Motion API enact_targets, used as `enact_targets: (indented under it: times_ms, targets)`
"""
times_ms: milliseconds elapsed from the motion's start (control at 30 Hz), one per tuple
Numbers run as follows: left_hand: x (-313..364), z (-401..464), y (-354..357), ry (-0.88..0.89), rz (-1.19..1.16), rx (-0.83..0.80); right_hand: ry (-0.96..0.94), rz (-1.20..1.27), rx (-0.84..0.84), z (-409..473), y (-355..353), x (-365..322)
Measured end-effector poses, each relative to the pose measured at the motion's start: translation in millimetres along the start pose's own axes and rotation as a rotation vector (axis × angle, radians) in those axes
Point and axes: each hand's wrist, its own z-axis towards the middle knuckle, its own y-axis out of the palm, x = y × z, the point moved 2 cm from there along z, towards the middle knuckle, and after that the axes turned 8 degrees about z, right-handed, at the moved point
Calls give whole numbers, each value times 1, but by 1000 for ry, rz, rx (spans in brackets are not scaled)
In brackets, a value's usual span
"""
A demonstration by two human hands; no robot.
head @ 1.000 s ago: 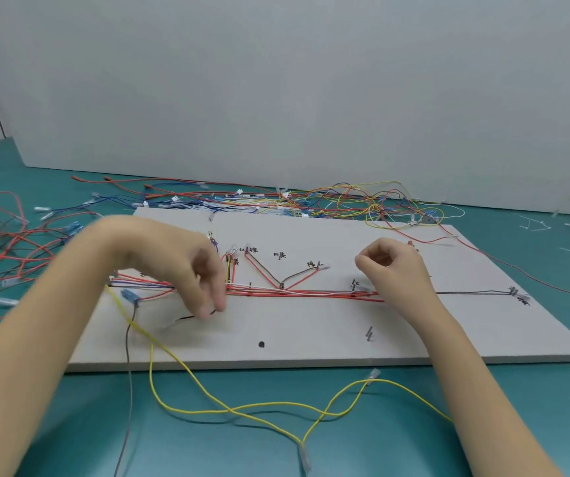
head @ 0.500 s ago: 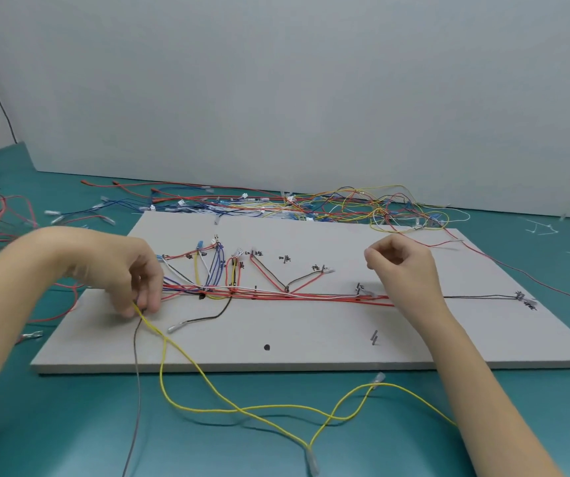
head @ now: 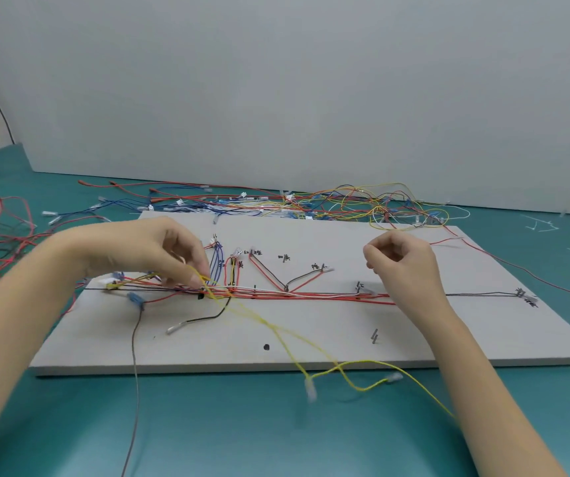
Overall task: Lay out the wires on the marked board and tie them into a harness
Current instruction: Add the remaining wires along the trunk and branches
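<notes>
Head view: left hand [head: 159,256] shifted right, dragging yellow wire [head: 276,330].

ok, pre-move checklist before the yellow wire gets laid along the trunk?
1. Left hand grips the yellow wire at the fingertips: ok.
2. Yellow wire on the marked board: not ok, its tail hangs off the front edge onto the table.
3. Yellow wire's terminals free of snags: cannot tell, blurred.
4. Right hand free to help: ok, curled above the board, seemingly holding nothing.
5. Red trunk bundle lying along its line: ok.
6. Bundle tied: cannot tell, too small to see.
</notes>
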Motion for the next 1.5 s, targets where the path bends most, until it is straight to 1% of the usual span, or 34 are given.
enact_targets:
  times_ms: [67, 133, 200, 333, 400, 467, 600, 800, 867, 933, 1033, 1100, 1333, 1433, 1500]
  targets:
    - [6, 7, 3, 26, -3, 63, -6, 34, -18, -2, 2, -4]
    - [10, 14, 6, 48, -22, 136, -11, 90, -89, -6, 7, -9]
    - [13, 22, 11, 67, -50, 209, 19, 155, -249, -12, 14, -15]
    - [13, 33, 23, 71, -120, 324, 202, 281, -625, -25, 30, -20]
    - [9, 33, 27, 57, -148, 373, 303, 390, -746, -29, 34, -23]
    - [7, 33, 31, 50, -185, 392, 333, 440, -813, -31, 34, -24]
    - [6, 32, 32, 36, -191, 395, 244, 361, -827, -28, 26, -21]
    - [8, 24, 30, 65, -150, 312, 255, 477, -696, -23, 19, -21]
    - [8, 21, 29, 65, -120, 258, 277, 498, -672, -23, 18, -21]
    - [8, 20, 29, 44, -74, 183, 291, 457, -663, -24, 19, -22]
    - [7, 18, 33, 13, 34, 103, 322, 420, -691, -26, 20, -21]
    - [8, 18, 36, 7, 61, 71, 332, 438, -711, -25, 21, -21]
    - [7, 18, 36, 13, 65, 102, 420, 542, -745, -26, 22, -19]
    - [9, 16, 35, 12, 41, 154, 440, 535, -696, -25, 23, -17]
    - [11, 17, 34, -11, -41, 198, 457, 498, -650, -24, 23, -15]
